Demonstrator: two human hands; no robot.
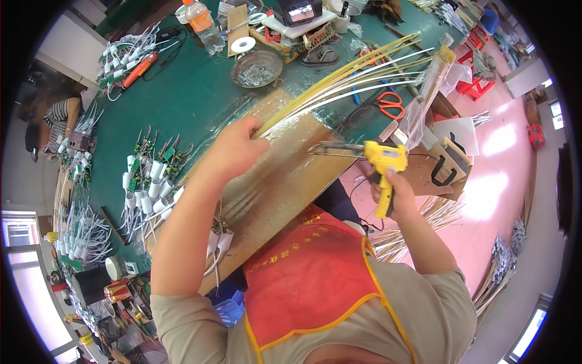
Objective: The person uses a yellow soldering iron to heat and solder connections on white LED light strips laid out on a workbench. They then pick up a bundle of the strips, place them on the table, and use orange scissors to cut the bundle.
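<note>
My left hand (pixel 239 145) is closed around the near end of a bundle of long, thin yellowish and white sleeves or wires (pixel 339 88). The bundle fans out toward the far right, over a brown board (pixel 285 164) partly covered by clear film. My right hand (pixel 395 193) grips a yellow pistol-shaped tool (pixel 386 159) by its handle. Its long metal nose points left over the board, apart from the bundle; its exact kind cannot be told. White cylindrical parts with wires (pixel 224 240) lie at the board's near left, beside my left forearm.
Green boards with white cylinders (pixel 148 185) are heaped on the green table (pixel 182 91) at left. A metal bowl (pixel 256 68), an orange-capped bottle (pixel 204 27) and red-handled scissors (pixel 391 105) lie beyond. A cardboard box (pixel 445 176) stands at right. Another person sits far left.
</note>
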